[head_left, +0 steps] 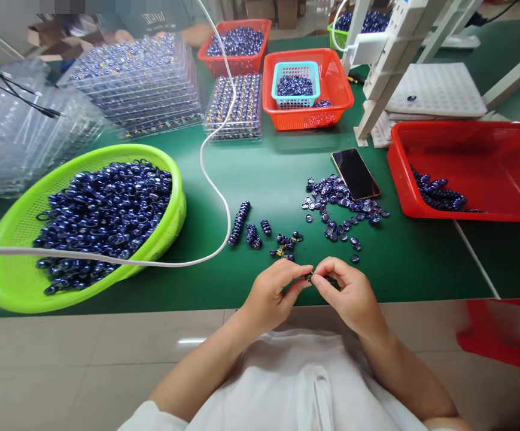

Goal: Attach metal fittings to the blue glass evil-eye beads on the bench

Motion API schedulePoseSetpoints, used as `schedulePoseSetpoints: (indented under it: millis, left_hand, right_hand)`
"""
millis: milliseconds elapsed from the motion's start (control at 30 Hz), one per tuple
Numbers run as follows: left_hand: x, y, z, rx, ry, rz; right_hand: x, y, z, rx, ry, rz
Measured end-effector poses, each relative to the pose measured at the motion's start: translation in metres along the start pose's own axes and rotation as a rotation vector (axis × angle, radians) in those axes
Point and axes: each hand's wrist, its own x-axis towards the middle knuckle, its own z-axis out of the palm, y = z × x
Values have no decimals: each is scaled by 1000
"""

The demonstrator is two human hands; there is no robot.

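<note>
My left hand point(272, 293) and my right hand point(348, 291) meet at the near edge of the green table point(282, 173), fingertips pinched together on a small dark blue part point(310, 276). Just beyond them lie short stacked rows of the same blue parts point(239, 222) and a few small clusters point(286, 242). A loose heap of flat blue pieces point(338, 200) spreads further back to the right. Both hands are closed on the small part between them.
A lime green basket point(12, 281) full of blue rings sits at left, crossed by a white cable point(212, 179). A phone point(355, 173), red bins point(488, 143) point(334, 90), stacked clear trays point(143, 84) and a white frame point(389, 54) stand behind. Another person's arm point(194, 33) shows at the back.
</note>
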Motion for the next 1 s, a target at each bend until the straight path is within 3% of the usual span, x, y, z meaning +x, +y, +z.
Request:
schedulePoseSetpoints:
  millis: [300,533,833,1000]
  left_hand:
    - [0,-1,-2,-61,-12,-41]
    - [-2,2,-2,-128,25,-314]
    - [-5,1,1,-177,51,-204]
    - [-5,5,-1,-280,50,-494]
  right_hand:
    - [1,3,5,68,5,58]
    - [-2,1,7,81,-8,52]
    - [3,5,5,133,-94,165]
    - [9,0,4,45,-114,135]
